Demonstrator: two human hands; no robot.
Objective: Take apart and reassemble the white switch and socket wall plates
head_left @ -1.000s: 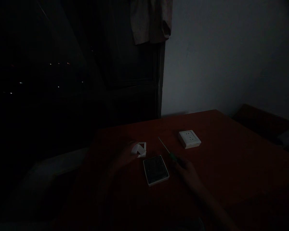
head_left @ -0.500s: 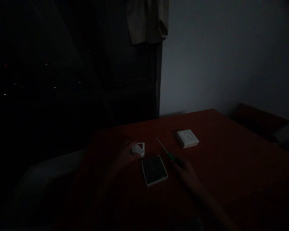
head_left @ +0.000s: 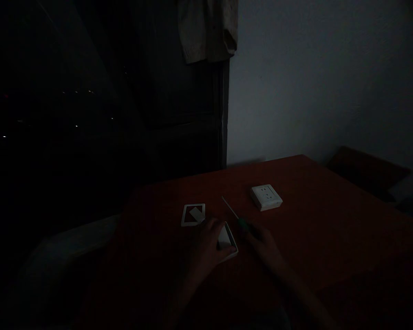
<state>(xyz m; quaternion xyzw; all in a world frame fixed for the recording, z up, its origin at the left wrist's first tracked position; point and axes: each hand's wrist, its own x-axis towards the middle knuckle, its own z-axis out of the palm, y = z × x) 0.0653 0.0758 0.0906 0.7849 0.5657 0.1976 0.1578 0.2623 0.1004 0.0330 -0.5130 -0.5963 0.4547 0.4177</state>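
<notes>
My left hand (head_left: 209,243) is over a square white-rimmed box (head_left: 231,255), thumb and fingers closed around a pale flat plate (head_left: 224,236) at the box's opening. The hand hides much of both, and I cannot tell whether the plate is seated in the box. To the right, my right hand (head_left: 263,245) is wrapped around a screwdriver (head_left: 231,208) with a green handle; its thin shaft points away to the upper left. Beyond my left hand lies a white square frame (head_left: 183,216) with a small pale strip (head_left: 197,213) across its opening.
A white wall socket box (head_left: 266,197) stands farther back on the reddish table (head_left: 316,220). Behind the table are a pale wall (head_left: 296,82) and a dark window; cloth (head_left: 208,32) hangs beside it. The light is very dim.
My left hand has moved right and nearer, from the white frame to the box, bringing the pale plate with it. My right hand with the screwdriver has hardly moved.
</notes>
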